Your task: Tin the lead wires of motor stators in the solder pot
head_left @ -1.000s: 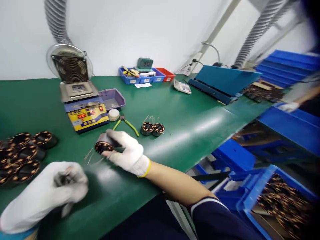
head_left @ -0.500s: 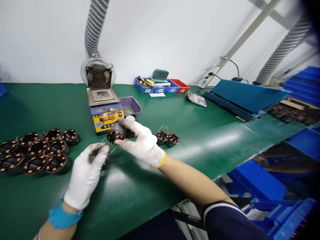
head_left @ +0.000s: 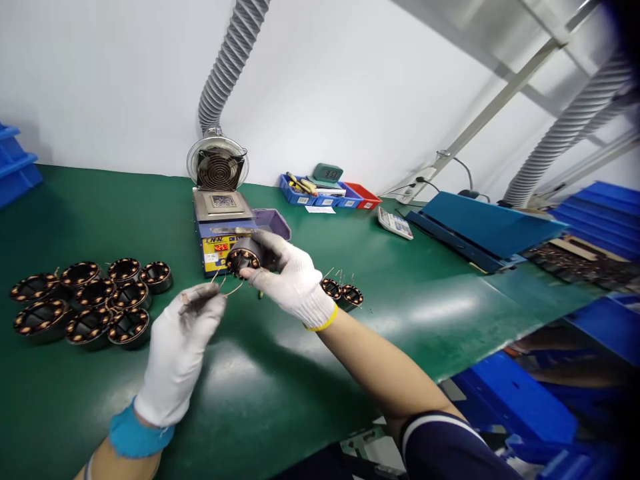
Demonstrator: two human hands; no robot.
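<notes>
My right hand (head_left: 290,277), in a white glove with a yellow cuff edge, grips a dark ring-shaped motor stator (head_left: 244,255) in front of the solder pot, tilted so its copper-dotted face shows. Several bare copper wire leads (head_left: 234,291) stick out of it towards my left hand (head_left: 183,333). The gloved fingers of that hand are pinched together at the lead ends, its fingertips smudged grey. Just behind the stator stands the yellow-fronted solder pot (head_left: 223,250) with a lit red display. More stators (head_left: 129,327) stand in a cluster left of my left hand.
Beyond my right wrist sit two stators (head_left: 351,295) with upright leads. A purple tray (head_left: 275,222), small blue bins (head_left: 295,192), a red bin (head_left: 364,196), a clock (head_left: 327,173) and a calculator (head_left: 395,223) line the back. A fume hose (head_left: 227,67) hangs over the pot.
The view has shifted, so the bench things appear further right and lower. Both hands still hold the stator and its leads, and the stator now appears in front of the pot's display panel.
</notes>
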